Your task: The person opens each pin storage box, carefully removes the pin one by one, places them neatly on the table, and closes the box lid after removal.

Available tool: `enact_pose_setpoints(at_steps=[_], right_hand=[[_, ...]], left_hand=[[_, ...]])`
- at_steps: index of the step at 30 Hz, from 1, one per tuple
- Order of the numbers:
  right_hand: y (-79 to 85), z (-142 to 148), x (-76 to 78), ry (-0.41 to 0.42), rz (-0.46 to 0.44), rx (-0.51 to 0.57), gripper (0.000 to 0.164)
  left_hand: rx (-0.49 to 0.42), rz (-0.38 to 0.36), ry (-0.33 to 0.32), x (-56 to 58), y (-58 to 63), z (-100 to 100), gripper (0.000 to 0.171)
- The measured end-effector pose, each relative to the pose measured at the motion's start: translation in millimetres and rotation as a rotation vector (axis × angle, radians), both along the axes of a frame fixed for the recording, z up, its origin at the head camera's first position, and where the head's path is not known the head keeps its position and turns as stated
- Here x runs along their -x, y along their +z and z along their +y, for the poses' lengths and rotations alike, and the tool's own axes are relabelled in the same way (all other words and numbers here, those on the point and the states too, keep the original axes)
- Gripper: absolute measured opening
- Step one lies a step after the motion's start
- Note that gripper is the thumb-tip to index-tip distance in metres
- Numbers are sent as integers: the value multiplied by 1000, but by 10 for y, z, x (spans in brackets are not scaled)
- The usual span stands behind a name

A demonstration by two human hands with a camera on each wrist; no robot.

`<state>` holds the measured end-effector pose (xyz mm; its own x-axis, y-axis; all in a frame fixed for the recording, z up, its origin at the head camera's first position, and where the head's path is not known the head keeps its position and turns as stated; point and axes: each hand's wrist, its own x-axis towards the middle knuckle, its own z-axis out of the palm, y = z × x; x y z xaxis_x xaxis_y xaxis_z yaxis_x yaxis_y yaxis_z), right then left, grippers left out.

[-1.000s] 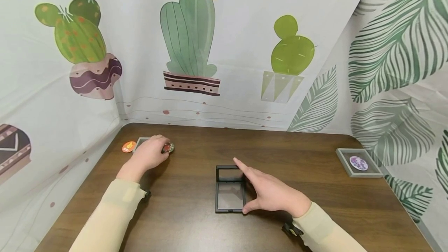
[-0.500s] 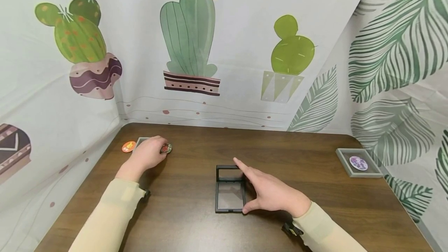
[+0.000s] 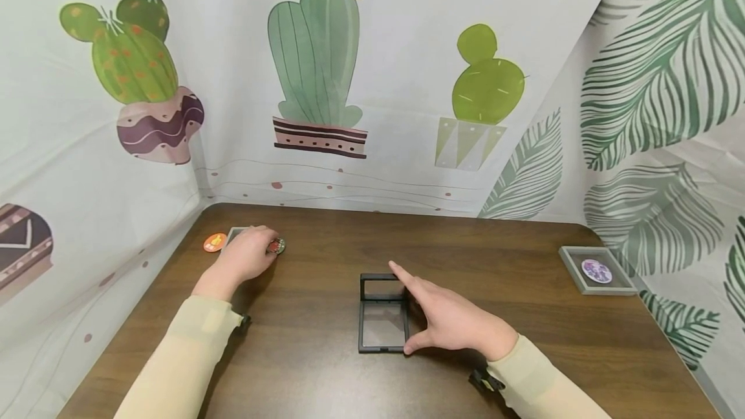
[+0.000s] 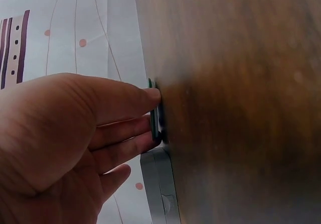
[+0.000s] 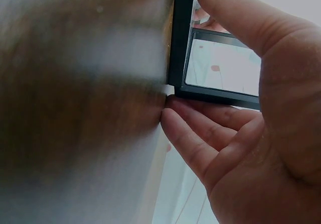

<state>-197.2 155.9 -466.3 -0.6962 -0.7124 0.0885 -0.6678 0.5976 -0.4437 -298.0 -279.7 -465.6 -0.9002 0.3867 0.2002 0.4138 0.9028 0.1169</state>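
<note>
Though clear-paned, a black-framed case (image 3: 383, 323).

The table (image 3: 314, 315) shows smooth, semi-gloss wood grain. The case (image 3: 362, 326) appears plastic with clear panes (image 3: 382, 324). The backdrop (image 3: 407, 70) is creased, matt cloth.

The round disc (image 3: 279, 246) is green and red, the hinged frame (image 3: 382, 301) black (the table (image 3: 314, 264) wood-grained brown).
</note>
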Motion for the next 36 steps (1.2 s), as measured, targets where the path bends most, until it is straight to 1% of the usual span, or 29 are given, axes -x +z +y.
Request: enact_pose_setpoints(at_steps=[2,9,18,29,36], right_hand=[[4,2,-1,0,-1,1,135],[17,5,-1,-1,0,-3,135],[-2,16,-7,9,-4,-2,134],[-18,1,18,6,14,-4,135],[1,9,8,2,3,-2,135]], left_hand=[[0,2,-5,-1,-2,2,26],[-3,-16,-5,-13,18,14,33],[1,-35,9,-14,-5,24,32],[0,-16,5,-18,-8,16,29],[4,-14,11,-11,-5,28,28]])
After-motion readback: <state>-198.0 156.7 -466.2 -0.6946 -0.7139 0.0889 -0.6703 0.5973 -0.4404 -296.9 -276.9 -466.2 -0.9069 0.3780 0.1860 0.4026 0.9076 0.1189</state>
